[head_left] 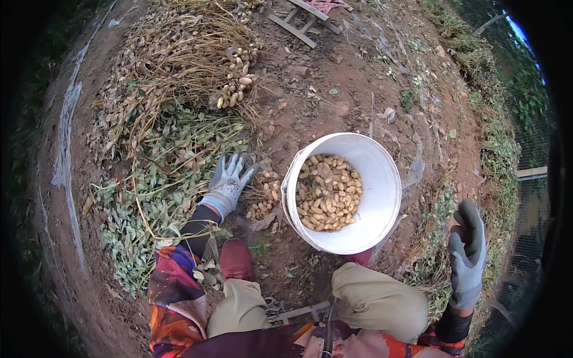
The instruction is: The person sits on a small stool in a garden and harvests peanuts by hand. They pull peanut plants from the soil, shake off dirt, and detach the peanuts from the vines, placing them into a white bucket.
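In the head view, my gloved hands are well apart. My left hand (228, 182) is unclenched, fingers spread, at the right edge of the green peanut plants (179, 140) lying on the ground (316, 77). Just beside its fingertips sits a cluster of unpicked peanuts (262, 196). My right hand (468, 253) is raised toward the ground's right edge, fingers bent above the thumb; I can't tell whether anything is between them. Between my hands stands a white plastic bucket (382, 197), its mouth toward me, with loose peanuts (328, 194) inside, heaped toward its left wall. My left red shoe (236, 260) is near the bucket; the other is mostly hidden behind its rim. Toward the ground's far edge are dried peanut vines (179, 53) with more pods (236, 83), and a wooden stool (307, 18). A strip of plastic film (65, 137) runs along the left edge.
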`<state>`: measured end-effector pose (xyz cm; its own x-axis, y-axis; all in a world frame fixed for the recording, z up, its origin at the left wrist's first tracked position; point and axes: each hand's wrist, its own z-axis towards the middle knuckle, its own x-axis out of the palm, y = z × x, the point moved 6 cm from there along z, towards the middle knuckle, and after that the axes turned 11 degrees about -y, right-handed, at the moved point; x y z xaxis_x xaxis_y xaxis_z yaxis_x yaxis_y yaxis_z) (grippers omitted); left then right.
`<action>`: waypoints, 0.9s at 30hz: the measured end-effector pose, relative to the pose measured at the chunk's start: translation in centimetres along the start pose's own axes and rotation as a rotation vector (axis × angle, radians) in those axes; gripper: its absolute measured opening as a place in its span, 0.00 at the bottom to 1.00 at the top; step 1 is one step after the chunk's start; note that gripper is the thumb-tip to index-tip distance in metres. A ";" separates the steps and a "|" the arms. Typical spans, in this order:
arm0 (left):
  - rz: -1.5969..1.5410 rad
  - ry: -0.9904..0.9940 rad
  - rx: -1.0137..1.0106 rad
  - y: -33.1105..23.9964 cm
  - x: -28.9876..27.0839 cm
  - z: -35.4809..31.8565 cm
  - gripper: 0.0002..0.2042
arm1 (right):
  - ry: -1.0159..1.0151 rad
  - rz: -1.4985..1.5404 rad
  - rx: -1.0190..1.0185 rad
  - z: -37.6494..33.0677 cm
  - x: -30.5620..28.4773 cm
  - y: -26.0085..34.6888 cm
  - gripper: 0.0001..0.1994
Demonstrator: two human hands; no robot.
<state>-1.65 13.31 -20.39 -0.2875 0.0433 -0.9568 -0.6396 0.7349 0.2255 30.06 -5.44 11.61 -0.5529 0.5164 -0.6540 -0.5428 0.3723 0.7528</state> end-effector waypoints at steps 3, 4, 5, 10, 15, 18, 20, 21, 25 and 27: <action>-0.103 0.033 0.033 0.7 -0.2 1.4 0.45 | 0.408 -0.475 -0.679 -2.3 7.8 5.9 0.32; -0.132 0.083 0.033 1.0 -0.3 1.5 0.43 | 0.553 -0.531 -0.749 -2.8 10.6 5.7 0.33; -0.127 0.063 0.024 1.5 -1.0 1.7 0.38 | 0.677 -0.593 -0.841 -3.4 12.8 4.3 0.36; -0.350 0.228 -0.011 1.9 1.2 2.0 0.26 | 0.951 -0.930 -1.040 -5.4 18.3 -4.9 0.35; -0.304 0.178 -0.202 2.5 0.6 -2.8 0.22 | 1.172 -1.031 -0.921 -5.1 20.3 -10.1 0.23; -0.227 0.262 -0.307 1.2 1.0 -5.1 0.31 | 1.217 -0.954 -0.834 -5.5 19.6 -11.1 0.20; -0.096 0.130 -0.287 0.7 1.3 -6.8 0.38 | 1.164 -0.920 -0.927 -5.5 19.6 -11.1 0.18; -0.083 0.072 -0.263 0.9 1.4 -7.0 0.38 | 1.129 -0.902 -0.968 -5.6 19.4 -11.3 0.18; -0.153 0.005 -0.280 1.5 3.4 -7.9 0.38 | 1.143 -0.951 -0.890 -5.2 19.3 -10.9 0.22; -0.330 0.064 -0.352 1.8 3.5 -8.1 0.36 | 1.092 -0.895 -0.813 -4.5 19.1 -9.9 0.22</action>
<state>-9.57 9.28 -21.85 -0.0648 -0.2039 -0.9768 -0.9031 0.4284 -0.0295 22.06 -2.69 -8.71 0.1367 -0.5220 -0.8419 -0.8953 -0.4289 0.1206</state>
